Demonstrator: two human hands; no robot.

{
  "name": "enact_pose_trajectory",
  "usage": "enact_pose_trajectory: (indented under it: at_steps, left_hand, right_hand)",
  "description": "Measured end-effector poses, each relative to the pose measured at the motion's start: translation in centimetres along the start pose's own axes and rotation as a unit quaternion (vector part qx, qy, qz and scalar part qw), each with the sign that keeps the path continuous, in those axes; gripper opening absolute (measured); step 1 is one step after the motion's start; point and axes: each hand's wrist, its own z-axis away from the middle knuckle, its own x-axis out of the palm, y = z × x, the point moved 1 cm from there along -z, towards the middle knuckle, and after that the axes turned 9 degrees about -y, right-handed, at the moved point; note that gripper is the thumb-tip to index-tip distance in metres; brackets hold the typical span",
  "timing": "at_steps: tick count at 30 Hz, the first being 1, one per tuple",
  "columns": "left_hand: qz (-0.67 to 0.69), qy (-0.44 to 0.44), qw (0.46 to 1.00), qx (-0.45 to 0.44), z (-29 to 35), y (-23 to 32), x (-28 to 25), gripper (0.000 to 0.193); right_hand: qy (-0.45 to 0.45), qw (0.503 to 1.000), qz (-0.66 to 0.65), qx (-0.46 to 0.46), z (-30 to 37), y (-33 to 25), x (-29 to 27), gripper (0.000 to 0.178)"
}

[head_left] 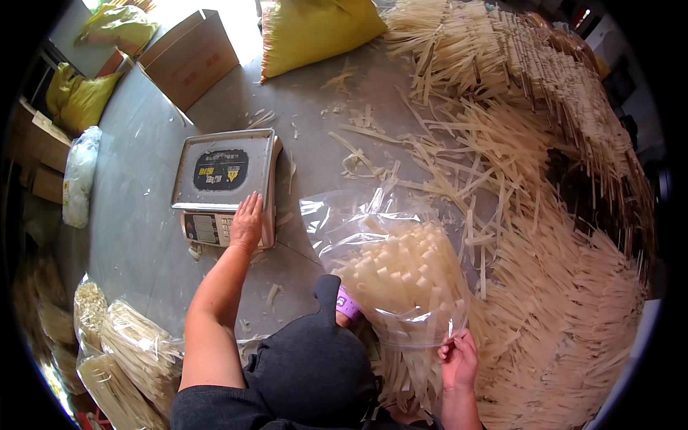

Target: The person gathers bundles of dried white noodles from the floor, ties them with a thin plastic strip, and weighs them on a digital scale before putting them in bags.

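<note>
My left hand (246,223) lies flat with its fingers stretched out on the front right edge of a weighing scale (258,159) with a metal platform and a keypad. Nothing rests on the platform but a dark printed label. At the lower right my right hand (459,358) pinches the near edge of a clear plastic bag (344,215). Pale, flat, noodle-like strips (401,265) fill much of the bag, which lies tilted on the floor. Its open side cannot be made out clearly. Dark clothing hides part of the near floor, beside a purple item (348,304).
Loose strips (545,308) heap along the right, with stacked bundles (487,43) behind. A yellow sack (315,36) and cardboard box (190,61) stand at the back. Filled clear bags (140,333) lie at lower left. A clear plastic bundle (81,175) sits far left.
</note>
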Motion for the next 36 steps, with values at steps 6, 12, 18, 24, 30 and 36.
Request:
enact_pose_trajectory:
  at_steps: [6, 12, 18, 24, 30, 36]
  left_hand:
    - [-0.033, 0.011, 0.999, 0.016, -3.6, 2.6, -0.4, 0.046]
    - [0.058, -0.007, 0.993, -0.102, -11.8, 10.6, -1.1, 0.048]
    - [0.372, 0.203, 0.902, -0.085, -3.4, 12.7, 1.2, 0.029]
    - [0.632, -0.403, 0.618, -0.237, 14.1, 14.8, 6.8, 0.019]
    - [0.707, -0.57, 0.417, -0.03, 8.5, 22.7, 1.6, 0.025]
    - [0.781, -0.572, 0.24, 0.073, 4.9, 27.6, -3.5, 0.032]
  right_hand:
    - [-0.032, 0.999, 0.016, 0.007, -0.4, 0.3, -0.4, 0.005]
    - [-0.017, 0.999, 0.023, 0.022, -0.6, 0.5, 0.3, 0.008]
    - [-0.044, 0.996, 0.067, 0.049, 0.4, -1.7, 1.1, 0.019]
    - [-0.122, 0.99, 0.067, -0.036, 0.1, -4.8, 5.1, 0.03]
    - [-0.194, 0.972, 0.101, -0.079, 1.2, -8.4, 9.2, 0.043]
    - [-0.192, 0.947, 0.211, -0.152, -1.1, -11.6, 14.3, 0.056]
